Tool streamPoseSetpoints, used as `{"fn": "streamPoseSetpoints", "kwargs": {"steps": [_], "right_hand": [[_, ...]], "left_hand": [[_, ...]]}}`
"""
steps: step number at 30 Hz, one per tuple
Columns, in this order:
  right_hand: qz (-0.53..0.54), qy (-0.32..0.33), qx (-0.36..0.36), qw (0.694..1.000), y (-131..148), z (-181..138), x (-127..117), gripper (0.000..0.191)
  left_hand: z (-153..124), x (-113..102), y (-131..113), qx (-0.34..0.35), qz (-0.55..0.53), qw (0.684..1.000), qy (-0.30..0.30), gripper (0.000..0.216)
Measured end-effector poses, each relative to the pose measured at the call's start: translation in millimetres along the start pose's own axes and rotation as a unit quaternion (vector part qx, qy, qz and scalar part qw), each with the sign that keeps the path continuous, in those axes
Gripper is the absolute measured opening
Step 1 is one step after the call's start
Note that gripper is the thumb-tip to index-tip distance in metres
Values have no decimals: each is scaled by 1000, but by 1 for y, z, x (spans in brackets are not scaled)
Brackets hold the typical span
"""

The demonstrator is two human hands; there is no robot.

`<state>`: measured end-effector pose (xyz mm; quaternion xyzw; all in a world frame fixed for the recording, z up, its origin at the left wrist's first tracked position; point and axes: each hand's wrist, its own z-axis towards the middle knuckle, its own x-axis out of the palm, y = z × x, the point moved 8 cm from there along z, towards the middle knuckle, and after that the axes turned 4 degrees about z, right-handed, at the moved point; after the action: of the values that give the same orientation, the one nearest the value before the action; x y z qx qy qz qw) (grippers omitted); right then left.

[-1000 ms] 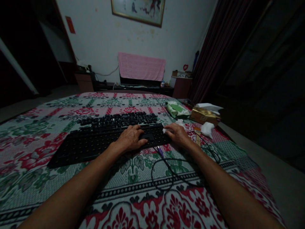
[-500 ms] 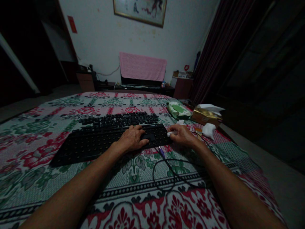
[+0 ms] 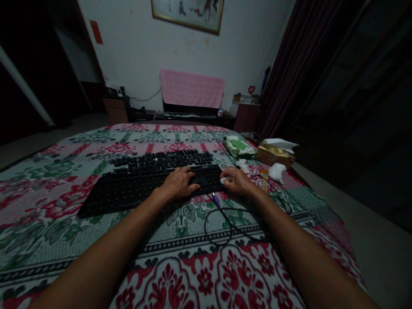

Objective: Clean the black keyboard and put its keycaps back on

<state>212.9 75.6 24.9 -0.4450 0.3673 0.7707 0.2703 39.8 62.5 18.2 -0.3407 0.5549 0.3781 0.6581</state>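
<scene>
Touching one keyboard (image 3: 119, 192), one wad (image 3: 222, 180)

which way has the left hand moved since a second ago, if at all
No, no clear shift: against the patterned tablecloth, the left hand rests in about the same place on the keyboard.

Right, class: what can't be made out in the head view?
Keyboard, head view: part hidden under the left hand.
White wad, head view: partly hidden by the right hand.
Framed picture, head view: top cut off by the upper edge.
Loose keys, head view: any markings too small to read.
</scene>
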Motion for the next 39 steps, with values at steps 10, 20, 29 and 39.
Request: {"fn": "streamPoseSetpoints", "kwargs": {"steps": [10, 20, 29, 39], "right_hand": [[40, -20, 40, 998, -1, -5, -4, 23], [31, -94, 1, 995, 5, -18, -9, 25], [-3, -101, 12, 995, 1, -15, -11, 22], [13, -46, -94, 994, 40, -9, -3, 24]], "left_hand": [[-11, -5, -9, 18, -21, 999, 20, 63], [-15, 6, -2, -22, -42, 999, -2, 65], [-16, 5, -4, -20, -36, 999, -6, 64], [-15, 9, -2, -34, -46, 998, 2, 64]]}}
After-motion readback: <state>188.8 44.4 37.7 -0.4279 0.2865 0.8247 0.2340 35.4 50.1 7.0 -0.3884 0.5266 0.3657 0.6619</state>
